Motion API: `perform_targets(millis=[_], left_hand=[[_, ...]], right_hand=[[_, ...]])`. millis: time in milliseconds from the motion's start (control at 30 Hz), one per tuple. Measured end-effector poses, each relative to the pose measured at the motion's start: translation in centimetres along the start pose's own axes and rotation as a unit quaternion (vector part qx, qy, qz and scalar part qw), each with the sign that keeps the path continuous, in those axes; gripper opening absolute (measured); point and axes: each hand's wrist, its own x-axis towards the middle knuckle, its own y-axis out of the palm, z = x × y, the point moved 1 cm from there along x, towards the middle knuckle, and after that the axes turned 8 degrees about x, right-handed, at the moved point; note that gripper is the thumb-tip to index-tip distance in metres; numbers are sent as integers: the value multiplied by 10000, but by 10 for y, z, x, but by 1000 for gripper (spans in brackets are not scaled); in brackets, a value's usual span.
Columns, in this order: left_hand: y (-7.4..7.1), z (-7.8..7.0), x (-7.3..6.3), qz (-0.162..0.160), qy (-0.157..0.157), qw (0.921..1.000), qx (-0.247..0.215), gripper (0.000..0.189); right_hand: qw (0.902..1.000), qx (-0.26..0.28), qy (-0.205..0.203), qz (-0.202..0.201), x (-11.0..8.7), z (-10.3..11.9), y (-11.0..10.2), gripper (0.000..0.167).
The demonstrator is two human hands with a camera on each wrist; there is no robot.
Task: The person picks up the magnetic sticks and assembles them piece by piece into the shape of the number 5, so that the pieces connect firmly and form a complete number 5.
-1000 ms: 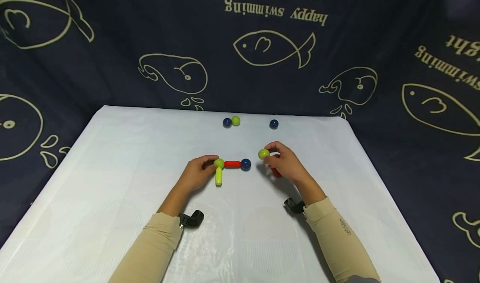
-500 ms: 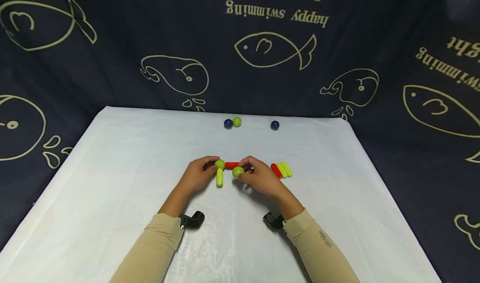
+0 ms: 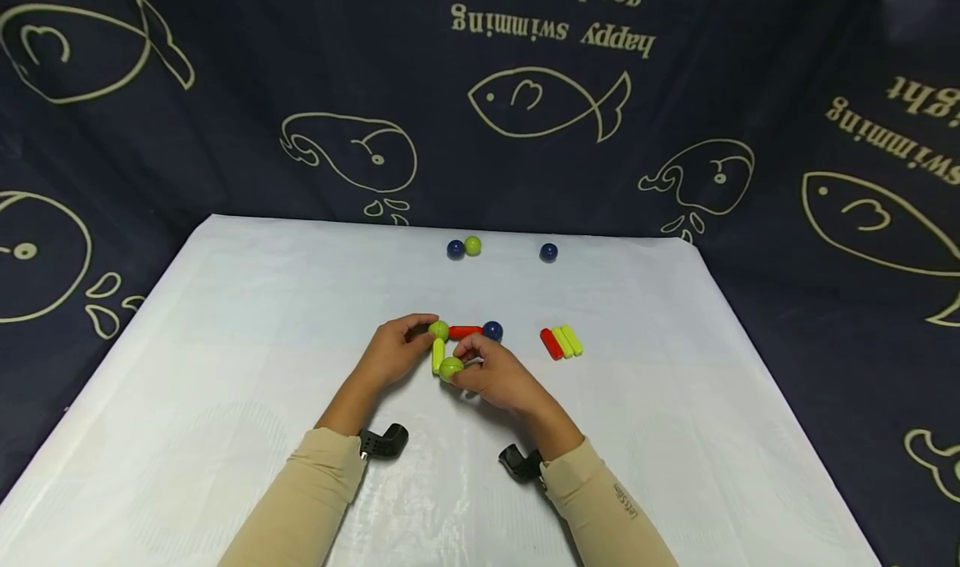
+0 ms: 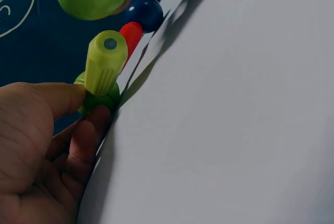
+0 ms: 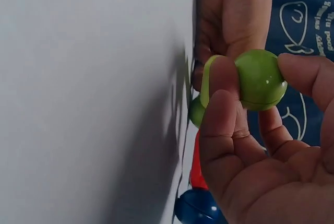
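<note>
My left hand [image 3: 390, 353] pinches a green ball [image 3: 439, 330] between thumb and fingers. From that ball a yellow-green rod [image 4: 106, 63] points toward me, a grey dot on its free end. A red rod [image 3: 465, 332] runs rightward from the same ball to a dark blue ball [image 3: 492, 331]. Another green ball [image 5: 259, 80] is held in the fingertips of my right hand [image 3: 498, 375], beside the near end of the yellow-green rod. The left wrist view shows a small gap between this ball and the rod's end. My right fingers partly cover the rod in the right wrist view.
To the right on the white table [image 3: 660, 434] lie a red rod [image 3: 551, 343] and two yellow-green rods [image 3: 567, 341] side by side. Near the far edge sit a blue ball [image 3: 456, 250] touching a green ball [image 3: 472, 246], and another blue ball [image 3: 549, 253]. A dark printed cloth hangs behind.
My right hand has carried its green ball leftward and toward me, from near the loose rods to the yellow-green rod's near end. My left hand has stayed on its ball.
</note>
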Motion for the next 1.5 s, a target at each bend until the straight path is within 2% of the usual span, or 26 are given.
perform_targets(millis=[267, 633, 1333, 1500], left_hand=[[2, 4, -1, -18, 42, 10000, 37, 33], [-1, 4, 2, -20, 118, 9999, 30, 32], [0, 4, 4, 37, 63, 9999, -113, 32], [2, 4, 4, 44, -31, 9999, -115, 33]], right_hand=[[9993, 21, -47, 358, -2, -7, 7, 26], [9976, -618, -214, 207, 1, -9, 11, 20], [9970, -734, -200, 157, 2, -10, 10, 14], [9954, -939, -179, 25, -1, -4, 1, 15]])
